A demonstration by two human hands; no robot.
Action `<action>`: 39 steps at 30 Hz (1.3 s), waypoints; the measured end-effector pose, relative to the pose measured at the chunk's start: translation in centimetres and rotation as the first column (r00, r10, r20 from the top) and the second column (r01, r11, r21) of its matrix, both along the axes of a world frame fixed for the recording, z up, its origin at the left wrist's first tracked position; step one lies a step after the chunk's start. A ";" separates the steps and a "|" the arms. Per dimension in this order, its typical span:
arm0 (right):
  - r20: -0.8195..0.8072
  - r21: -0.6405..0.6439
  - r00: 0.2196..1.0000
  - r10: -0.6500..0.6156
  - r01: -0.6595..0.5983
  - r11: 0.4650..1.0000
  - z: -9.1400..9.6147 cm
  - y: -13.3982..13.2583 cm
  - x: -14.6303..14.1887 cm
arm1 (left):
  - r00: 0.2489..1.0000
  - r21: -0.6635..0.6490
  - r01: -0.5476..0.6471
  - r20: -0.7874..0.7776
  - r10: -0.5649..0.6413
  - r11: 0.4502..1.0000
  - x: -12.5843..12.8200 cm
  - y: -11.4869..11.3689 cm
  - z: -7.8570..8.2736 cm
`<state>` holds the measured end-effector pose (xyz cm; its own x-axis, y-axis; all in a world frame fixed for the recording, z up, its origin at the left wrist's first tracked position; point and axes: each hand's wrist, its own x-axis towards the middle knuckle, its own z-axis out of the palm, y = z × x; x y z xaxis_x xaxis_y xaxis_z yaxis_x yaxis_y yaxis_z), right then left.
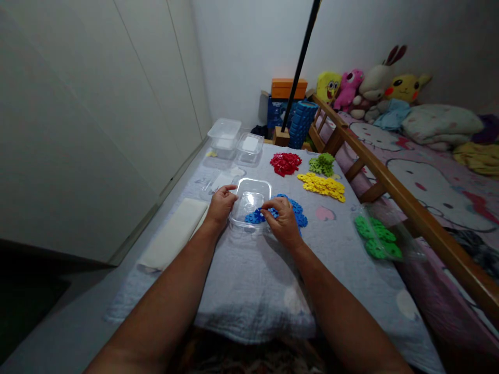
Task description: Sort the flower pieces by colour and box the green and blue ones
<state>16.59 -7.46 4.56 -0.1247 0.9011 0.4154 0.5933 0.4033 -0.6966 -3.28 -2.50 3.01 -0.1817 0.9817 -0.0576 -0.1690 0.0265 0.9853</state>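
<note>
A clear plastic container stands on the cloth-covered table, with a few blue snowflake-shaped building pieces inside near its front right. My left hand grips the container's left rim between thumb and fingers. Over the right rim, my right hand is closed in a pinch on a blue snowflake piece, mostly covered by the fingertips. Just beyond that hand lies a pile of blue snowflake pieces, partly hidden by it.
Piles of red, yellow and light green pieces lie farther back. A clear bag of green pieces is at the right edge. Clear containers stand back left; a folded cream cloth lies left. A wooden bed rail borders the table.
</note>
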 end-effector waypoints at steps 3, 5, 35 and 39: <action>0.015 0.001 1.000 -0.024 0.024 1.000 0.0 0.2 0.0 | 1.000 0.001 -0.008 0.002 0.008 1.000 0.0 0.0 0.0; 0.050 -0.016 0.998 -0.023 0.023 1.000 0.0 0.2 -0.1 | 1.000 0.000 -0.004 0.007 0.004 1.000 0.0 0.0 0.0; 0.482 -0.172 0.869 0.117 -0.037 0.984 2.0 0.1 7.4 | 1.000 -0.006 -0.007 -0.004 0.007 1.000 -0.1 0.2 -0.2; 0.646 -0.267 0.740 0.188 -0.012 0.964 1.2 -1.8 7.7 | 1.000 -0.002 -0.009 -0.005 0.009 1.000 -0.2 0.2 -0.2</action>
<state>24.29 -9.31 5.78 -0.3826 0.9236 -0.0235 0.9026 0.3682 -0.2230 -3.44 -2.34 2.77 -0.1905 0.9799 -0.0585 -0.1644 0.0269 0.9860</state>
